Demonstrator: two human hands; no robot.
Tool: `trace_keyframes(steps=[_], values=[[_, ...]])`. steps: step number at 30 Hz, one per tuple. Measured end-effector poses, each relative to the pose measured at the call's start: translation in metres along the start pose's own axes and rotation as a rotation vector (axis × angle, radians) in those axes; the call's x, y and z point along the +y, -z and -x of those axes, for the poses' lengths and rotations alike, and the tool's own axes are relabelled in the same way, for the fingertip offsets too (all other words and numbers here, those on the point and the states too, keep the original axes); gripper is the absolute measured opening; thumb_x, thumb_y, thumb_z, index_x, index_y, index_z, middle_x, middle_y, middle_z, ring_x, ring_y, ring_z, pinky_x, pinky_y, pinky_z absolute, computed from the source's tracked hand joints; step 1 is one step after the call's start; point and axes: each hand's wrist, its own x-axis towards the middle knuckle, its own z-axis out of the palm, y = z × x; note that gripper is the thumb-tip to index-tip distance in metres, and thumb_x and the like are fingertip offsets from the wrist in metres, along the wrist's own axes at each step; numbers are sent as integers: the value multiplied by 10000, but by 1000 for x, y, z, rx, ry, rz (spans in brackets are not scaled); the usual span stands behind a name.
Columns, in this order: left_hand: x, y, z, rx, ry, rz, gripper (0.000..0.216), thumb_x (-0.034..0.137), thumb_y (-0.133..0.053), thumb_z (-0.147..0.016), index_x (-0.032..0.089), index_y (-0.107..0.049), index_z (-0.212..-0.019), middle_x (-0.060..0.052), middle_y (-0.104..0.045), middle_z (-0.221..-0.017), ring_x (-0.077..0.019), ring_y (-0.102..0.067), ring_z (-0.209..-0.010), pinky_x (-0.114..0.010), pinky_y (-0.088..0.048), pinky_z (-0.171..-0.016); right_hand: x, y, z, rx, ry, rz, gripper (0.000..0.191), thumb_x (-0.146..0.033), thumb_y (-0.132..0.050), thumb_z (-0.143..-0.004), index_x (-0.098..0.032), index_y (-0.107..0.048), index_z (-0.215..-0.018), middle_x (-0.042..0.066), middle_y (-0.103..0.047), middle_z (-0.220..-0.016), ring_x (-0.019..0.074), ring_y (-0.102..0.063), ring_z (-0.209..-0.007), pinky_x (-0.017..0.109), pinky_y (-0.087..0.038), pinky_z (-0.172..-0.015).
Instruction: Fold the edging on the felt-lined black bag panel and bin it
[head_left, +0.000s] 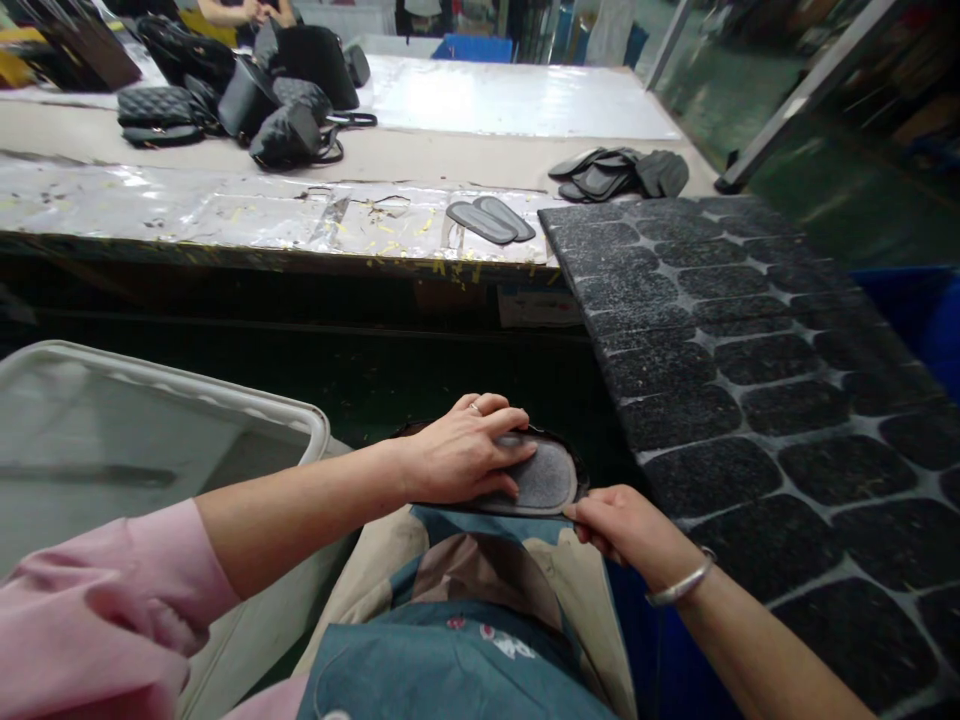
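Note:
A grey oval pad [551, 480] with a pale border lies above my lap. A black piece [582, 472], perhaps a bag, shows as a dark rim around it; most of that piece is hidden. My left hand [465, 455] rests on the pad's left part with its fingers spread and pressed down. At the near right corner my right hand [619, 525] pinches the edge between thumb and finger. Whether this pinch takes in the pad as well as the dark rim, I cannot tell.
Two grey oval pads [484, 221] lie on the table's front edge [255, 215], with a stack of dark pads [600, 175] behind. Black bags [292, 135] are heaped at the far left. A black patterned board [757, 390] slopes on my right; a white bin [319, 425] stands left.

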Motion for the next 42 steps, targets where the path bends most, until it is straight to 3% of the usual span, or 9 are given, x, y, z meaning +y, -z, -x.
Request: trace_keyframes(steps=[3, 7, 14, 18, 21, 31, 35, 39, 42], values=[[2, -3, 2, 16, -18, 14, 465, 465, -463, -905, 207, -496, -1292, -93, -502, -1250, -269, -396, -1148, -413, -321, -983, -2, 1, 4, 31, 37, 58, 300, -393, -508, -727, -193, -517, -503, -44, -403, -409, 91, -345, -397, 238, -231, -416], [8, -6, 2, 43, -43, -15, 369, 411, -473, -914, 180, -564, -1187, -87, -584, -1125, -242, -467, -1077, -380, -375, -934, -5, 8, 13, 281, 274, 289, 303, -367, -509, -795, -207, -498, -539, -31, -483, -518, 123, -462, -539, 250, -323, -516], [12, -9, 4, 61, -145, 3, 268, 242, -439, -928, 164, -632, -1097, -73, -565, -1277, -203, -523, -1059, -310, -409, -927, -6, 21, 10, 476, 380, 329, 364, -483, -532, -833, -211, -609, -1062, 20, -635, -740, 177, -598, -640, 291, -468, -607], [15, -6, 6, 25, -109, 11, 335, 227, -529, -861, 159, -590, -1184, -72, -558, -1302, -240, -493, -1136, -336, -419, -894, -15, 18, -5, 505, 553, 374, 331, -283, -543, -795, -201, -607, -1109, 63, -628, -1007, 177, -616, -811, 289, -514, -724], [16, -6, 7, 21, -94, 4, 362, 234, -540, -851, 164, -576, -1204, -72, -551, -1313, -249, -490, -1140, -347, -413, -874, -22, 18, -13, 485, 568, 424, 393, -172, -515, -739, -204, -606, -1120, 51, -630, -1022, 174, -615, -840, 289, -522, -743], [17, -7, 9, 11, -25, 2, 348, 251, -444, -896, 173, -527, -1225, -95, -456, -1394, -254, -469, -1154, -363, -383, -885, -21, 18, -13, 668, 759, 792, 244, -262, -448, -916, -168, -662, -986, 83, -700, -937, 212, -652, -851, 325, -484, -812], [20, -7, 9, 12, 1, 4, 296, 232, -492, -843, 176, -555, -1128, -144, -412, -1409, -292, -464, -1156, -406, -404, -881, -21, 21, -10, 847, 729, 668, 257, -286, -435, -936, -159, -641, -1020, 96, -693, -946, 208, -654, -823, 315, -491, -777], [22, -7, 9, 29, 10, 15, 251, 233, -495, -842, 179, -554, -1080, -154, -408, -1401, -299, -460, -1156, -408, -410, -885, -31, 15, -12, 699, 746, 588, 313, -365, -569, -875, -184, -603, -1127, 72, -660, -986, 187, -628, -847, 281, -492, -774], [21, -7, 10, 43, 9, 13, 268, 240, -484, -861, 170, -551, -1111, -143, -419, -1391, -290, -447, -1160, -387, -401, -896, -37, 8, -18, 659, 723, 717, 214, -355, -540, -893, -200, -667, -968, 59, -663, -925, 184, -619, -830, 282, -463, -768]])
